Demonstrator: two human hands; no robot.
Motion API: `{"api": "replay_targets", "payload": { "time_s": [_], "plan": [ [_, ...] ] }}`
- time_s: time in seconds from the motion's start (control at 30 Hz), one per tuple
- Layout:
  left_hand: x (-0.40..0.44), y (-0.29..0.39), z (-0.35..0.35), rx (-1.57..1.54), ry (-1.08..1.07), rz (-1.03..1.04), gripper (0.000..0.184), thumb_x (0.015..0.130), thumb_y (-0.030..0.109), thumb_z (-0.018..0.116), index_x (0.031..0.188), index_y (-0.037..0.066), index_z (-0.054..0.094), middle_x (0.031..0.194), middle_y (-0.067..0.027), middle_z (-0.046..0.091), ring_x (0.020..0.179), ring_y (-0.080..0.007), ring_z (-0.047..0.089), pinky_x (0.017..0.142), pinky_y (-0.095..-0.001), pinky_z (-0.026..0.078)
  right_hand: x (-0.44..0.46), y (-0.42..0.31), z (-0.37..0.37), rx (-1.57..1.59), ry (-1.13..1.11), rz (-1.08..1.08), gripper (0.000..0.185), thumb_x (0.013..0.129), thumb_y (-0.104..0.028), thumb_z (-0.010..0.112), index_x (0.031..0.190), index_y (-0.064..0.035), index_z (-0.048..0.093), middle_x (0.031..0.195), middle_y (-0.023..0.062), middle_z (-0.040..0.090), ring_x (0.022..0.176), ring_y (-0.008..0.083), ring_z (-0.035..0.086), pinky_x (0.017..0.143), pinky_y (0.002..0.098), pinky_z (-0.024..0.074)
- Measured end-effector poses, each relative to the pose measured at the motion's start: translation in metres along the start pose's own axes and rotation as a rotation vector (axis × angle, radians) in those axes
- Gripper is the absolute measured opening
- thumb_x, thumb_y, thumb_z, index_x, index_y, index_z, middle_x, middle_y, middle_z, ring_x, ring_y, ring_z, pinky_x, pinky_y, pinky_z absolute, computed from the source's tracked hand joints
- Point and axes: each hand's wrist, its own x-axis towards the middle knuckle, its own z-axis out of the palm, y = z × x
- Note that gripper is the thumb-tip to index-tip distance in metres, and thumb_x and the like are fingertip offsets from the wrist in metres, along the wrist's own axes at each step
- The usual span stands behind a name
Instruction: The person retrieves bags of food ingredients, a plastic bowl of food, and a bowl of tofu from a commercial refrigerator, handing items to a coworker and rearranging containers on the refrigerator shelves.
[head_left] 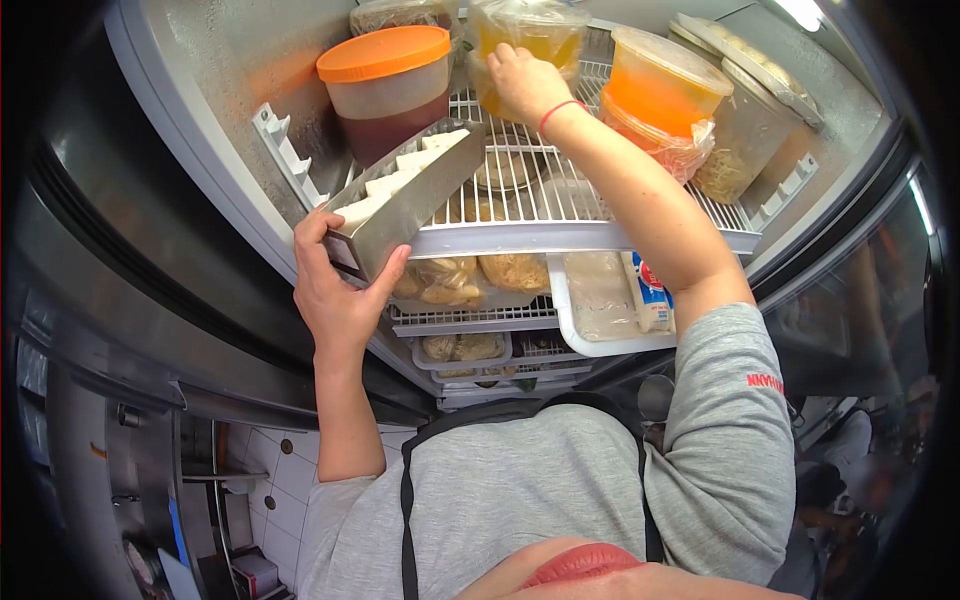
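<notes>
My left hand [340, 280] grips the near end of a long, narrow metal tray [425, 195]. White blocks [395, 180] sit in a row inside the tray, which is tilted and reaches over the front of the upper wire shelf. My right hand [525, 82] is closed against the front of a plastic tub [572, 45] with yellow contents, and its fingertips are partly hidden. Left of that tub stands an orange-lidded tub [388, 88] with dark red contents. A tub with bright orange contents [662, 90] is beside my right forearm.
The wire shelf [560, 205] has a white front rail. Below it are bagged pale foods [515, 272] and a white tray [610, 347] holding packages. A clear container [745, 150] stands at the right wall. Fridge doors flank both sides.
</notes>
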Motion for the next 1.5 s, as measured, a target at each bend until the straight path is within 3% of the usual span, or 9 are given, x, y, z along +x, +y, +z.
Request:
{"api": "replay_targets", "payload": {
  "time_s": [0.13, 0.2, 0.33, 0.5, 0.6, 0.8, 1.13, 1.33, 1.5],
  "plan": [
    [-0.001, -0.001, 0.002, -0.024, 0.012, 0.005, 0.064, 0.063, 0.028, 0.083, 0.110, 0.009, 0.043, 0.110, -0.0098, 0.054, 0.096, -0.0276, 0.057, 0.080, -0.0350, 0.047, 0.013, -0.012, 0.004, 0.036, -0.007, 0.001, 0.019, 0.086, -0.013, 0.049, 0.100, -0.0051, 0.059, 0.099, 0.0099, 0.057, 0.094, 0.0250, 0.060, 0.069, 0.0342, 0.0558],
    [-0.002, 0.000, 0.002, -0.047, 0.011, -0.021, 0.066, 0.064, 0.025, 0.084, 0.113, 0.007, 0.044, 0.107, -0.0081, 0.052, 0.095, -0.0215, 0.053, 0.085, -0.0313, 0.043, 0.017, -0.012, 0.001, 0.121, -0.046, -0.001, 0.020, 0.086, -0.012, 0.048, 0.102, -0.0043, 0.058, 0.104, 0.0112, 0.057, 0.098, 0.0269, 0.059, 0.075, 0.0358, 0.0545],
    [-0.002, -0.001, 0.001, -0.030, -0.003, -0.031, 0.066, 0.064, 0.024, 0.084, 0.113, 0.007, 0.044, 0.106, -0.0077, 0.052, 0.094, -0.0210, 0.053, 0.084, -0.0314, 0.043, -0.019, 0.009, -0.070, 0.306, -0.096, -0.004, 0.023, 0.084, -0.007, 0.049, 0.106, -0.0025, 0.053, 0.108, 0.0135, 0.055, 0.104, 0.0288, 0.056, 0.088, 0.0387, 0.0480],
    [-0.002, -0.001, 0.000, -0.042, -0.013, -0.053, 0.064, 0.064, 0.023, 0.084, 0.113, 0.007, 0.045, 0.106, -0.0071, 0.052, 0.093, -0.0203, 0.053, 0.083, -0.0309, 0.043, -0.129, 0.078, -0.157, 0.216, -0.394, 0.231, 0.021, 0.072, -0.007, 0.066, 0.088, -0.0063, 0.052, 0.086, 0.0104, 0.060, 0.084, 0.0307, 0.059, 0.073, 0.0406, 0.0479],
    [-0.003, -0.001, 0.001, -0.034, -0.005, -0.034, 0.065, 0.065, 0.022, 0.084, 0.114, 0.007, 0.045, 0.106, -0.0069, 0.052, 0.093, -0.0198, 0.053, 0.083, -0.0304, 0.043, -0.160, 0.100, -0.131, 0.260, -0.231, 0.354, 0.022, 0.071, -0.004, 0.065, 0.086, -0.0060, 0.050, 0.086, 0.0123, 0.058, 0.082, 0.0325, 0.058, 0.070, 0.0398, 0.0480],
    [-0.003, -0.001, 0.001, -0.049, -0.012, -0.035, 0.066, 0.065, 0.022, 0.084, 0.115, 0.006, 0.045, 0.106, -0.0065, 0.051, 0.093, -0.0192, 0.052, 0.083, -0.0300, 0.042, -0.152, 0.116, -0.081, 0.335, -0.006, 0.318, 0.022, 0.073, -0.005, 0.063, 0.086, -0.0051, 0.045, 0.085, 0.0145, 0.055, 0.084, 0.0362, 0.057, 0.068, 0.0414, 0.0472],
    [-0.003, -0.001, 0.000, -0.033, -0.009, -0.039, 0.065, 0.065, 0.024, 0.084, 0.114, 0.006, 0.045, 0.105, -0.0066, 0.052, 0.092, -0.0194, 0.052, 0.083, -0.0302, 0.042, -0.081, 0.125, -0.029, -0.008, -0.282, 0.360, 0.018, 0.085, -0.014, 0.052, 0.099, -0.0040, 0.055, 0.094, 0.0179, 0.064, 0.090, 0.0324, 0.063, 0.076, 0.0411, 0.0507],
    [-0.002, 0.002, -0.001, -0.029, -0.009, -0.043, 0.065, 0.065, 0.024, 0.084, 0.114, 0.006, 0.045, 0.106, -0.0072, 0.052, 0.093, -0.0213, 0.053, 0.084, -0.0306, 0.042, -0.059, 0.122, -0.001, 0.014, -0.223, 0.386, 0.021, 0.087, -0.010, 0.045, 0.103, -0.0002, 0.053, 0.106, 0.0202, 0.061, 0.101, 0.0347, 0.059, 0.084, 0.0417, 0.0491],
    [-0.001, -0.001, 0.001, -0.020, 0.021, 0.034, 0.066, 0.062, 0.025, 0.085, 0.111, 0.007, 0.044, 0.113, -0.0123, 0.052, 0.100, -0.0278, 0.054, 0.085, -0.0356, 0.045, -0.063, 0.135, 0.017, 0.212, -0.299, 0.384, 0.030, 0.085, -0.016, 0.054, 0.109, 0.0003, 0.049, 0.117, 0.0204, 0.055, 0.107, 0.0357, 0.055, 0.091, 0.0424, 0.0452]
  ]
}}
